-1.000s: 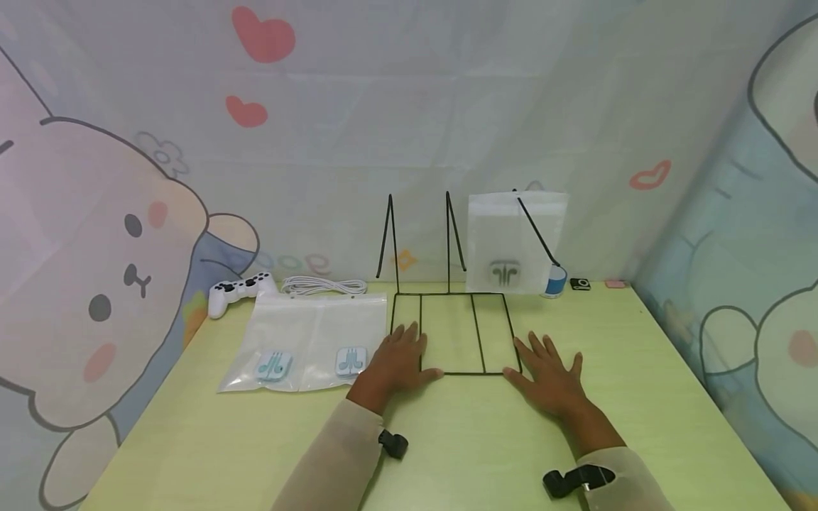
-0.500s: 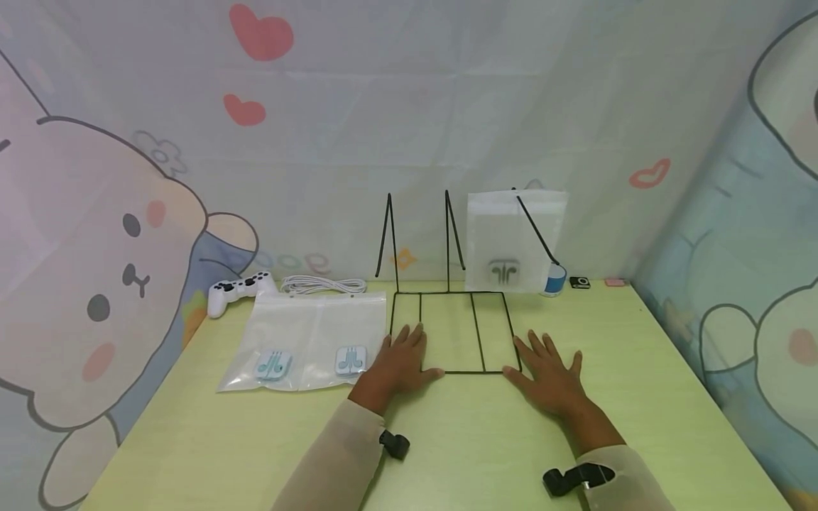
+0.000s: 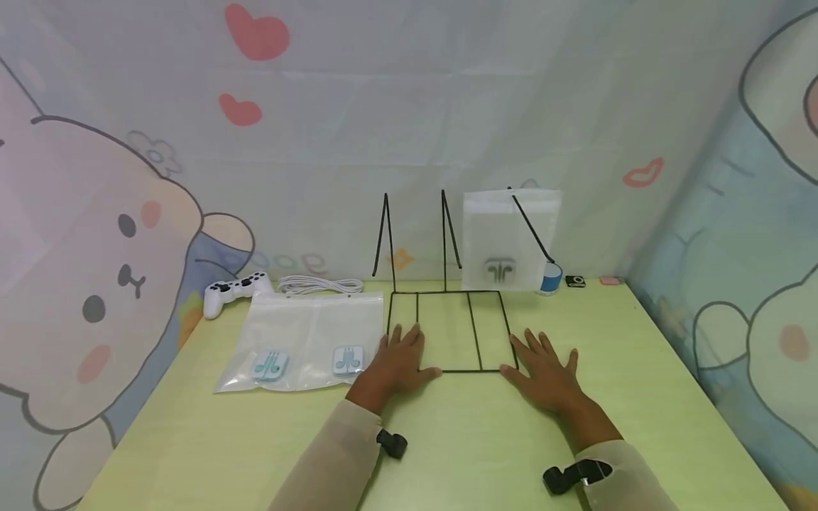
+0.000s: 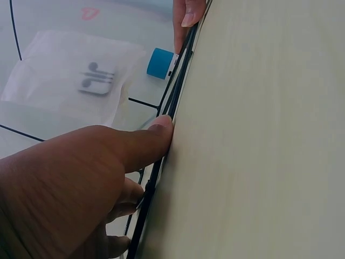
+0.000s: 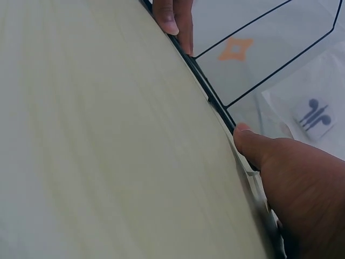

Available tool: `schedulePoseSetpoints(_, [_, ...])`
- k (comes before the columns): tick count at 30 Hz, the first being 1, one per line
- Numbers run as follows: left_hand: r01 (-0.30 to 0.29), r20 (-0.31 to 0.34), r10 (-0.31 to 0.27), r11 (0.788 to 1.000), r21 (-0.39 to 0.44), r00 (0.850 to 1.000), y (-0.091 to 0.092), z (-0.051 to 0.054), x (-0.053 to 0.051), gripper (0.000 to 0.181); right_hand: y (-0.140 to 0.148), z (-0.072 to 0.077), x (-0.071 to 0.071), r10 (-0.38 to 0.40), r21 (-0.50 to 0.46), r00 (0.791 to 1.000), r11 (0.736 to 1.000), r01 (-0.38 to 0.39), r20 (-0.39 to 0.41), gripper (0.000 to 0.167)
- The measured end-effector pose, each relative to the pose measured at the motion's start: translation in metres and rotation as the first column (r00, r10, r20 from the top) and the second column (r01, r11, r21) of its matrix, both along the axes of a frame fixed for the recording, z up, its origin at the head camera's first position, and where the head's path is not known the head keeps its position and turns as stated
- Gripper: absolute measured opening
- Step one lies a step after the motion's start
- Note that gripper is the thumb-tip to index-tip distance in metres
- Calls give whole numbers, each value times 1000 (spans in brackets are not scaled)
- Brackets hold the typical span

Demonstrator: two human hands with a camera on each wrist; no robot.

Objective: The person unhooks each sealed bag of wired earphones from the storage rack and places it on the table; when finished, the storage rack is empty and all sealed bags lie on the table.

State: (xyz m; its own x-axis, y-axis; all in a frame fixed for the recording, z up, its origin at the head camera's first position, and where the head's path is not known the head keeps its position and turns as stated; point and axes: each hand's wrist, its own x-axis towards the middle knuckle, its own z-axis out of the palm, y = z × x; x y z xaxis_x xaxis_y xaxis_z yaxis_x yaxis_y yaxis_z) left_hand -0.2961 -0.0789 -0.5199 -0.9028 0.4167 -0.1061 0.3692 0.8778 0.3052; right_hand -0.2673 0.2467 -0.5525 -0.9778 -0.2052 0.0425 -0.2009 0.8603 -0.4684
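A black wire display rack [image 3: 460, 371] stands on the table, with three upright hooks at its back. My left hand [image 3: 396, 363] rests on the left side of its base, fingers spread, thumb at the front bar. Over at the right front corner, my right hand [image 3: 543, 376] touches the base with thumb and fingers straight. Neither hand holds anything. On the rack's right hook hangs a frosted zip bag [image 3: 492, 231] with an earphone case [image 3: 500, 270] inside. In the right wrist view, my right thumb [image 5: 250, 140] lies against the black wire.
Left of the rack lies a clear zip bag [image 3: 303, 319] over two earphone cases [image 3: 348, 360]. Behind it are a white game controller [image 3: 236, 289] and a coiled white cable [image 3: 319, 284]. A blue-and-white roll [image 3: 552, 278], a small black device [image 3: 575, 282] and a pink item [image 3: 611, 281] sit back right.
Both hands stay in place on the rack's base. Only the head view has shifted slightly, so the whole scene sits a little further left.
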Motion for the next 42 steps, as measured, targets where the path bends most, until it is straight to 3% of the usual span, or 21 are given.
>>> schedulePoseSetpoints(20, [3, -11, -3, 1000, -3, 1000, -2, -8, -4, 90, 11, 8, -9, 47, -51, 997, 998, -44, 58, 81])
schedulePoseSetpoints(28, [12, -22, -12, 1000, 13, 1000, -3, -10, -3, 89, 13, 23, -18, 18, -84, 994, 996, -9, 106, 83])
schedulePoseSetpoints(36, [1, -4, -1, 1000, -5, 1000, -2, -7, -2, 91, 21, 35, -28, 42, -91, 997, 995, -36, 69, 79])
schedulePoseSetpoints(42, [-18, 10, 18, 1000, -6, 1000, -2, -5, -1, 91, 25, 42, -36, 32, -153, 999, 988, -30, 13, 76])
